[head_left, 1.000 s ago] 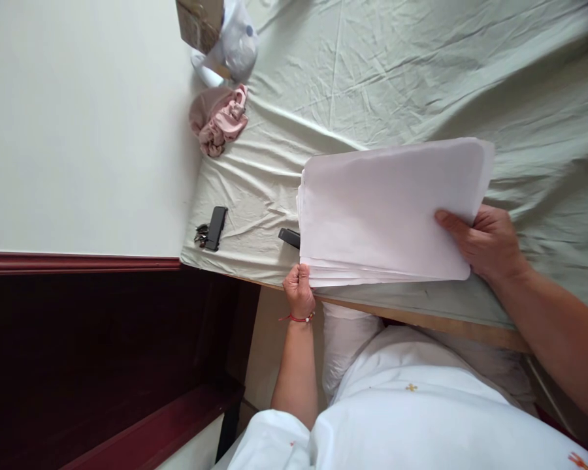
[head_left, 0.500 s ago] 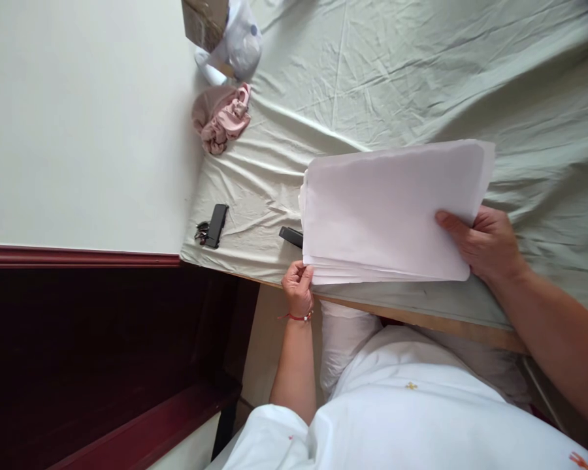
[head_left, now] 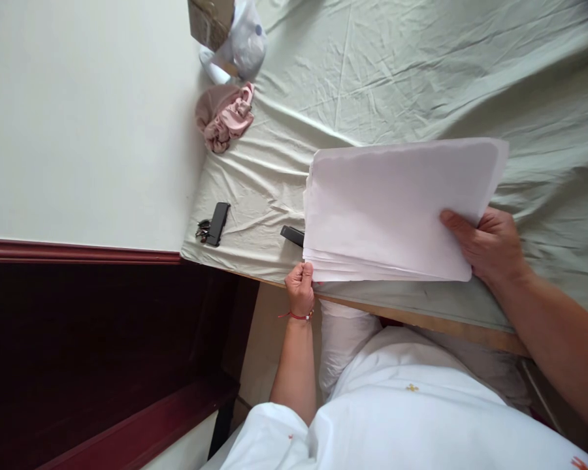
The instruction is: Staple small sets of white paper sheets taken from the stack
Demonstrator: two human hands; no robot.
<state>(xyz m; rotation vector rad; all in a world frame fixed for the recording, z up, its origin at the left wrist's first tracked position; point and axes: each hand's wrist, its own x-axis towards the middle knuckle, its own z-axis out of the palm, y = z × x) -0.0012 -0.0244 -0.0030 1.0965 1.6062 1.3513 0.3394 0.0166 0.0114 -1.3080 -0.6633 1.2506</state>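
A stack of white paper sheets [head_left: 392, 209] is held tilted above the front part of the bed-like surface, its lower edges slightly fanned. My right hand [head_left: 490, 245] grips its right end, thumb on top and the fingers hidden beneath. At the lower left corner my left hand [head_left: 301, 287] pinches the sheets between thumb and curled fingers. A red string bracelet [head_left: 298, 316] circles my left wrist. Partly covered by the paper's left edge, a black stapler-like object [head_left: 292, 235] lies on the cloth; its far end is hidden.
A pale green cloth [head_left: 255, 196] with wrinkles covers the surface. Near its left edge lie a black case [head_left: 219, 224] and keys [head_left: 203, 230]. Farther back are a pink cloth [head_left: 225, 117], a plastic bag [head_left: 249, 46] and a cardboard box [head_left: 212, 23]. A white wall [head_left: 78, 117] borders the left.
The far edge of the paper stack has tilted and stretched slightly outward to the upper right. My left hand has closed more tightly at the corner. The view has shifted slightly.
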